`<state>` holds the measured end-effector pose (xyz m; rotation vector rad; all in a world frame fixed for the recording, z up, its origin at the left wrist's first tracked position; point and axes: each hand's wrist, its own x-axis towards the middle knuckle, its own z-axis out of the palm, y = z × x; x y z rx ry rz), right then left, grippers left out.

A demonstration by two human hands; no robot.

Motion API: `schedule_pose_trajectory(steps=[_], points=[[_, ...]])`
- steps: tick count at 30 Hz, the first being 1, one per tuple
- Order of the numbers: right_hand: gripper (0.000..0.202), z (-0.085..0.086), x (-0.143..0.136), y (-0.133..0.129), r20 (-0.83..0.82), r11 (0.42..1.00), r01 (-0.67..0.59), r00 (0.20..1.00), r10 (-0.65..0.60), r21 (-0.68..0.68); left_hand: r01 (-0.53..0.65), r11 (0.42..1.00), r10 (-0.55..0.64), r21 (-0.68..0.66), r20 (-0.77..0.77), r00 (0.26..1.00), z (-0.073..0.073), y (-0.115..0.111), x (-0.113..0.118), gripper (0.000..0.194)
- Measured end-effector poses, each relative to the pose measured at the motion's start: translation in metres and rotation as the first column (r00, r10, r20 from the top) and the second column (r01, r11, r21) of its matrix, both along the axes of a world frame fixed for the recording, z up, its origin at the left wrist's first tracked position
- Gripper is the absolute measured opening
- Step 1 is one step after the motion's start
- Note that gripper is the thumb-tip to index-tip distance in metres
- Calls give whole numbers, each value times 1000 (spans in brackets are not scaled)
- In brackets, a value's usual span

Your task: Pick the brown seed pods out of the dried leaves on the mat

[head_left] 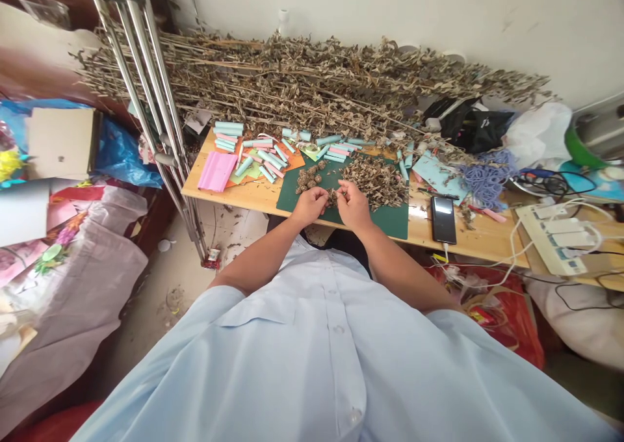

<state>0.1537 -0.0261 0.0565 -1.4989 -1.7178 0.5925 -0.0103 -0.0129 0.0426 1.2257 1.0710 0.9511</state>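
Observation:
Over the front edge of a green cutting mat (394, 227), my left hand (311, 207) and my right hand (353, 205) pinch a small clump of dried leaves (333, 197) between them. The fingers of both hands are closed on it. Just right of my right hand lies a loose heap of dried leaves (383, 181). Several rolled balls of dried leaves (309, 177) sit on the mat behind my left hand. Blue and pink paper rolls (266, 159) are strewn along the table's left part and behind the mat.
Long bundles of dried stalks (302, 78) lie across the back against the wall. A phone (443, 220) on a cable, purple cord (487, 175) and a power strip (550, 237) are at the right. Pink paper (217, 171) lies left. A metal crutch (146, 84) leans beside the wooden table (253, 200).

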Motion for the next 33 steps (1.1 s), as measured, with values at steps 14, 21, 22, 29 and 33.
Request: schedule_pose_trajectory(steps=[14, 21, 22, 29, 33], points=[[32, 1, -5, -1, -163, 989, 91, 981, -109, -114, 8, 1000, -9, 17, 43, 999, -5, 0, -1, 12], [38, -4, -7, 0, -189, 989, 24, 981, -51, -144, 23, 999, -21, 39, -47, 999, -1, -2, 0, 12], [38, -5, -7, 0, -184, 989, 26, 981, -53, -144, 27, 999, -24, 41, -58, 998, 0, -3, 0, 11], [37, -2, -3, -2, -269, 988, 89, 956, -120, -125, 24, 998, -19, 49, -90, 996, 2, -4, 0, 10], [34, 1, 2, -17, -293, 992, 51, 952, -84, -119, -4, 999, 8, 41, -87, 996, 1, -2, 0, 11]])
